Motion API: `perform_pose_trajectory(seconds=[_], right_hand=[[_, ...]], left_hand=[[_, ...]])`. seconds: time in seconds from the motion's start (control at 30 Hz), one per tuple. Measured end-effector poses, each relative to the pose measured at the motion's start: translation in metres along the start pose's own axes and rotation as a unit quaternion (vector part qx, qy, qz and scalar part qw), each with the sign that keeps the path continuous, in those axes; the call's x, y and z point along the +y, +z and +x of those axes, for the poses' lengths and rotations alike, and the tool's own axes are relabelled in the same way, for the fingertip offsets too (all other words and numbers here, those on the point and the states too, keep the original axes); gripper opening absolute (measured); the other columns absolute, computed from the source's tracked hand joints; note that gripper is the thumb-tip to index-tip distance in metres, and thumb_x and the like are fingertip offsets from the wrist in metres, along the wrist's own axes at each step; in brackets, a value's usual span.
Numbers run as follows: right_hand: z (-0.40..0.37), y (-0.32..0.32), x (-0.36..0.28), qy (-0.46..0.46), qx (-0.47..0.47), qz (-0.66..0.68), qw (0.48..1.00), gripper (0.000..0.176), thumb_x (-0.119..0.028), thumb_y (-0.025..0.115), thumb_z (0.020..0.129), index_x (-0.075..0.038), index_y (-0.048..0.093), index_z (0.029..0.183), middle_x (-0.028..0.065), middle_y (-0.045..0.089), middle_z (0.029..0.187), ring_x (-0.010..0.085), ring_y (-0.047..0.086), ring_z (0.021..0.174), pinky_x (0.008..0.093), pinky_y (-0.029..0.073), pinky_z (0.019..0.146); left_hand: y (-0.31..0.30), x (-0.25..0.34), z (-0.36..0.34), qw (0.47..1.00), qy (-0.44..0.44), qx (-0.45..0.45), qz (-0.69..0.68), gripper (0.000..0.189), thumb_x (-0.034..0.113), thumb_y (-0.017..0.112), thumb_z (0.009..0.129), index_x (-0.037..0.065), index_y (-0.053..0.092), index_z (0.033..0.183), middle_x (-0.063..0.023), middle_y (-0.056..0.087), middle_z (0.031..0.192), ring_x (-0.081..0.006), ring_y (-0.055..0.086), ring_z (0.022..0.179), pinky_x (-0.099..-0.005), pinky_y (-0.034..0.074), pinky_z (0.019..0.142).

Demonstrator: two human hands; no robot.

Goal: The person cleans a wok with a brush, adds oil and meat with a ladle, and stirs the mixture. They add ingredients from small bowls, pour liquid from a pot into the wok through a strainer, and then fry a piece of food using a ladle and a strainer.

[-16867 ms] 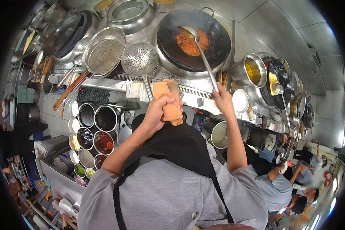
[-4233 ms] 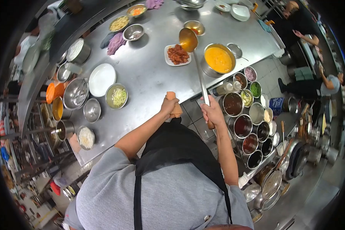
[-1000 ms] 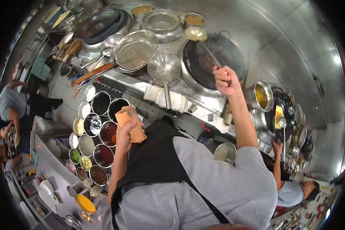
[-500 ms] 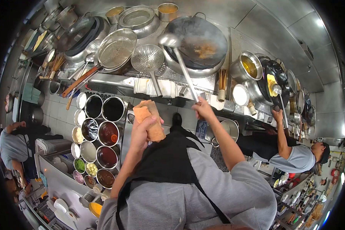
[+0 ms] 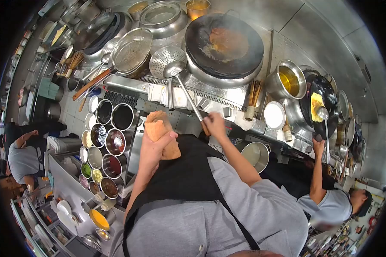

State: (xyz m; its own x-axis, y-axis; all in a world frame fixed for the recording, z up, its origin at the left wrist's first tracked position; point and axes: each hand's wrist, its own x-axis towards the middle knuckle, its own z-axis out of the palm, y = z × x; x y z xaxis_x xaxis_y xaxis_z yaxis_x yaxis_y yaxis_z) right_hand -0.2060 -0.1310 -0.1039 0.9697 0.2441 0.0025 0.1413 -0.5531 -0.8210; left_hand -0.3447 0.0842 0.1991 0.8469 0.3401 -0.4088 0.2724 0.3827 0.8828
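Note:
My left hand [image 5: 155,147] is wrapped round a folded orange-brown cloth [image 5: 162,132] in front of my apron. To its right, my right hand [image 5: 215,125] grips the wooden end of a long ladle [image 5: 188,92]. The ladle's bowl rests over the perforated skimmer [image 5: 167,61], beside the wok. The black wok [image 5: 248,47] sits on the burner, with reddish-brown liquid or residue [image 5: 227,43] in it and a little steam above.
Metal pots of sauces [image 5: 116,141] stand at the left. A bamboo brush [image 5: 253,100] and a pot of yellow oil [image 5: 288,81] are right of the wok. A co-worker [image 5: 330,201] holds a ladle at another wok [image 5: 319,96]; another person [image 5: 23,158] is far left.
The ladle's bowl has moved down and left from the wok's edge to the skimmer. My right hand has shifted left and down. The view has turned slightly, and the wok holds less steam.

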Motion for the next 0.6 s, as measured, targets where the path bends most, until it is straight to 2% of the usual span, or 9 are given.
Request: perform_pose_trajectory(seconds=[0.03, 0.1, 0.17, 0.33, 0.37, 0.43, 0.5, 0.53, 0.6], right_hand=[[0.009, -0.031, 0.002, -0.055, 0.100, -0.110, 0.987, 0.044, -0.026, 0.075, 0.083, -0.001, 0.060, 0.116, 0.0230, 0.062, 0.112, 0.0388, 0.057, 0.108, 0.0478, 0.045, 0.092], [0.038, -0.084, 0.029, 0.037, 0.241, -0.328, 0.913, 0.058, -0.025, 0.077, 0.080, 0.002, 0.051, 0.125, 0.0256, 0.050, 0.122, 0.0422, 0.049, 0.111, 0.0499, 0.041, 0.096], [0.062, -0.125, 0.043, 0.218, 0.188, -0.320, 0.902, 0.067, -0.025, 0.080, 0.075, 0.003, 0.047, 0.127, 0.0249, 0.046, 0.128, 0.0444, 0.048, 0.116, 0.0515, 0.045, 0.096], [0.079, -0.137, 0.125, 0.276, 0.114, -0.209, 0.931, 0.068, -0.028, 0.080, 0.079, 0.003, 0.048, 0.130, 0.0219, 0.054, 0.130, 0.0377, 0.055, 0.119, 0.0476, 0.045, 0.101], [0.072, -0.141, 0.119, 0.262, 0.146, -0.103, 0.948, 0.067, -0.027, 0.079, 0.081, 0.004, 0.048, 0.131, 0.0219, 0.054, 0.129, 0.0367, 0.056, 0.118, 0.0461, 0.044, 0.102], [0.053, -0.145, 0.086, 0.218, 0.203, 0.105, 0.949, 0.065, -0.026, 0.076, 0.084, 0.006, 0.049, 0.133, 0.0218, 0.056, 0.127, 0.0349, 0.057, 0.114, 0.0430, 0.042, 0.104], [0.055, -0.162, -0.007, 0.149, 0.252, 0.211, 0.932, 0.069, -0.024, 0.075, 0.087, 0.003, 0.044, 0.142, 0.0211, 0.055, 0.131, 0.0313, 0.056, 0.116, 0.0406, 0.041, 0.105], [0.074, -0.181, -0.020, 0.059, 0.239, 0.065, 0.967, 0.071, -0.021, 0.075, 0.087, 0.001, 0.041, 0.145, 0.0195, 0.056, 0.128, 0.0309, 0.056, 0.116, 0.0409, 0.040, 0.105], [0.126, -0.230, -0.051, -0.028, 0.090, 0.001, 0.996, 0.074, -0.022, 0.075, 0.087, 0.000, 0.038, 0.147, 0.0206, 0.056, 0.128, 0.0328, 0.056, 0.117, 0.0413, 0.042, 0.104]], left_hand=[[0.007, 0.003, -0.004, 1.000, -0.014, -0.003, 0.001, 0.052, 0.002, 0.077, 0.082, 0.002, 0.047, 0.125, -0.0077, 0.065, 0.098, -0.0176, 0.068, 0.082, -0.0323, 0.058, 0.072], [0.025, 0.007, 0.002, 0.999, -0.013, -0.018, 0.038, 0.060, 0.003, 0.077, 0.081, 0.001, 0.046, 0.132, -0.0090, 0.063, 0.106, -0.0177, 0.067, 0.092, -0.0317, 0.057, 0.075], [0.042, 0.005, 0.025, 0.995, 0.010, -0.059, 0.081, 0.065, 0.005, 0.078, 0.080, 0.000, 0.045, 0.136, -0.0104, 0.063, 0.112, -0.0195, 0.067, 0.098, -0.0325, 0.056, 0.079], [0.078, -0.045, 0.133, 0.917, 0.139, -0.132, 0.349, 0.067, 0.020, 0.076, 0.083, 0.002, 0.044, 0.139, -0.0194, 0.060, 0.126, -0.0324, 0.063, 0.113, -0.0377, 0.049, 0.097], [0.093, -0.045, 0.157, 0.905, 0.135, -0.147, 0.376, 0.061, 0.018, 0.075, 0.085, 0.003, 0.046, 0.136, -0.0170, 0.061, 0.120, -0.0325, 0.063, 0.109, -0.0380, 0.048, 0.097], [0.116, -0.061, 0.215, 0.839, 0.305, -0.147, 0.426, 0.060, 0.018, 0.075, 0.082, 0.003, 0.047, 0.134, -0.0199, 0.060, 0.119, -0.0383, 0.058, 0.116, -0.0415, 0.048, 0.097], [0.140, -0.081, 0.267, 0.834, 0.332, -0.140, 0.417, 0.050, 0.015, 0.072, 0.080, 0.005, 0.050, 0.123, -0.0172, 0.061, 0.112, -0.0381, 0.057, 0.114, -0.0452, 0.048, 0.092], [0.149, -0.088, 0.279, 0.831, 0.344, -0.137, 0.415, 0.045, 0.014, 0.071, 0.079, 0.006, 0.051, 0.118, -0.0159, 0.062, 0.109, -0.0379, 0.057, 0.113, -0.0470, 0.048, 0.090], [0.161, -0.091, 0.283, 0.816, 0.330, -0.149, 0.450, 0.041, 0.010, 0.069, 0.078, 0.006, 0.051, 0.115, -0.0152, 0.061, 0.108, -0.0365, 0.058, 0.111, -0.0476, 0.049, 0.089]])
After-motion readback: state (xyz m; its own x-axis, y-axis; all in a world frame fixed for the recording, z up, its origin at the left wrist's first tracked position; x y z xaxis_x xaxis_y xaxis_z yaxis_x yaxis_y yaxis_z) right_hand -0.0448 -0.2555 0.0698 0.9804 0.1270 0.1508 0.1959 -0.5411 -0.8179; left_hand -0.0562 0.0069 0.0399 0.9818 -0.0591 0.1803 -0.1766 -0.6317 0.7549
